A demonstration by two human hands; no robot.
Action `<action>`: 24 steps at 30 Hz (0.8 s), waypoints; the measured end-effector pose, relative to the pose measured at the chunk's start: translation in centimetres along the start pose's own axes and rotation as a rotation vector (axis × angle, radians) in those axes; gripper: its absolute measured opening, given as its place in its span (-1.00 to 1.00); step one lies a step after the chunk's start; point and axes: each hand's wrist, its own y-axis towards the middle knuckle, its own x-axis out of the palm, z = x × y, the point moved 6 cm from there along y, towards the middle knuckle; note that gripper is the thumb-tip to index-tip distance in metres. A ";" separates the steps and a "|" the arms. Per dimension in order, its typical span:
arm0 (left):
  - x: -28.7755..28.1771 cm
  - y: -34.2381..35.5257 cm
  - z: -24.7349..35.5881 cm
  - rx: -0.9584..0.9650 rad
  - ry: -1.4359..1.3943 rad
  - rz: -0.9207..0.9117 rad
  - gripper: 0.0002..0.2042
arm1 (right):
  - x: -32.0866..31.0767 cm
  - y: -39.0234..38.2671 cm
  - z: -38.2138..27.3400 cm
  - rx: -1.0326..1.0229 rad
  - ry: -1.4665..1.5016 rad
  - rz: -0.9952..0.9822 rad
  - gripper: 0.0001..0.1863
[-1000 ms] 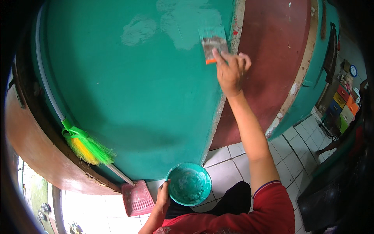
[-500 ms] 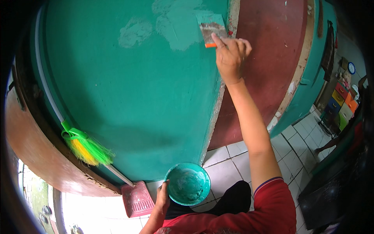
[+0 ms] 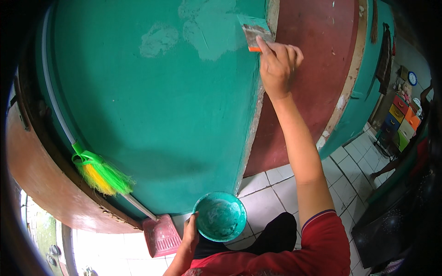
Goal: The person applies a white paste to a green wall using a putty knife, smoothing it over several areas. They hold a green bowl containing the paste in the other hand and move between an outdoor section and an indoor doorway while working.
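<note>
My right hand (image 3: 279, 64) grips a putty knife (image 3: 256, 35) with a wide, smeared blade and orange edge. Its blade lies against the green wall (image 3: 138, 101) near that wall's rough right edge, where lighter, uneven patches (image 3: 205, 32) show in the paint. Low in the view, my left hand (image 3: 190, 230) holds the rim of a teal bowl (image 3: 220, 216) with smeared material inside.
A green-and-yellow broom (image 3: 103, 172) and a pink dustpan (image 3: 161, 237) stand at lower left beside the wall. A maroon panel (image 3: 313, 78) adjoins the wall's edge. At right are colourful drawers (image 3: 398, 115), a dark glossy object (image 3: 382, 225) and another person's leg (image 3: 382, 170) on the tiles (image 3: 262, 202).
My right hand and the putty knife have moved upward along the wall and slightly right. My left hand and the bowl have shifted very little.
</note>
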 end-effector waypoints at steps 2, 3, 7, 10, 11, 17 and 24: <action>0.2 0.0 -0.2 -0.008 -0.001 -0.003 -0.43 | 1.0 0.0 -0.1 -0.024 0.011 -0.042 -0.57; 0.6 -0.3 0.2 -0.014 -0.003 -0.005 -0.43 | 1.0 -0.6 -0.6 -0.007 0.038 -0.080 -0.58; -0.2 0.3 -0.7 -0.019 -0.006 -0.015 -0.44 | -1.0 -5.7 -4.7 0.025 0.118 -0.210 -0.56; 1.4 -1.0 1.2 -0.032 0.014 0.002 -0.43 | -2.6 -7.4 -6.1 0.037 0.146 -0.223 -0.49; 1.2 -1.2 1.3 -0.011 0.016 0.012 -0.43 | -3.1 -6.8 -6.1 0.031 0.132 -0.200 -0.50; 0.5 -0.8 0.9 -0.002 0.018 0.000 -0.43 | -1.2 -2.2 -2.7 0.039 0.012 -0.106 -0.56; 0.0 -0.4 0.2 -0.035 -0.046 -0.015 -0.44 | -3.9 -9.2 -10.0 0.042 0.173 -0.309 -0.56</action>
